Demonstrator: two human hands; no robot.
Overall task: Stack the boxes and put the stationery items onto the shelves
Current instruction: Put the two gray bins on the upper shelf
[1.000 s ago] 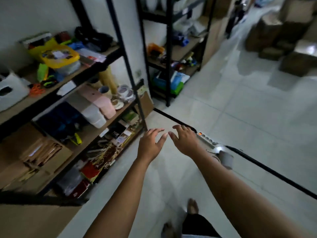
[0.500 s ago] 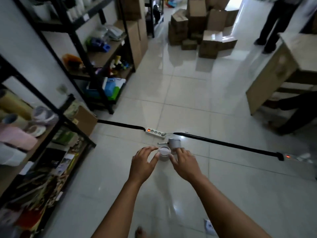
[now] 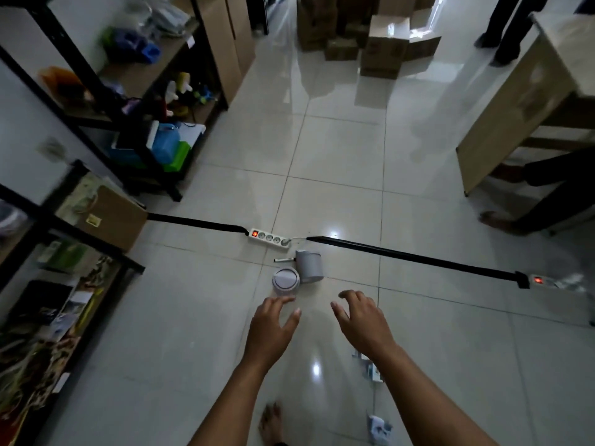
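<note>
Two small grey containers lie on the floor tiles: a round one [image 3: 286,281] and a taller cylinder [image 3: 309,267], with a dark marker [image 3: 284,260] beside them. My left hand [image 3: 273,326] and my right hand [image 3: 360,320] hover just short of them, fingers spread, holding nothing. Cardboard boxes [image 3: 383,43] stand piled at the far end of the room. Black metal shelves [image 3: 135,91] full of stationery and toys line the left wall.
A white power strip [image 3: 269,238] and black taped cables [image 3: 412,257] cross the floor ahead. A brown box [image 3: 112,217] leans by the nearer shelf. A wooden desk [image 3: 528,101] and people's legs are at the right. Small bits of packaging [image 3: 370,371] lie near my bare foot.
The view swung from the left shelves toward the open floor. My hands have drawn apart and now sit lower in view, a little short of the grey containers.
</note>
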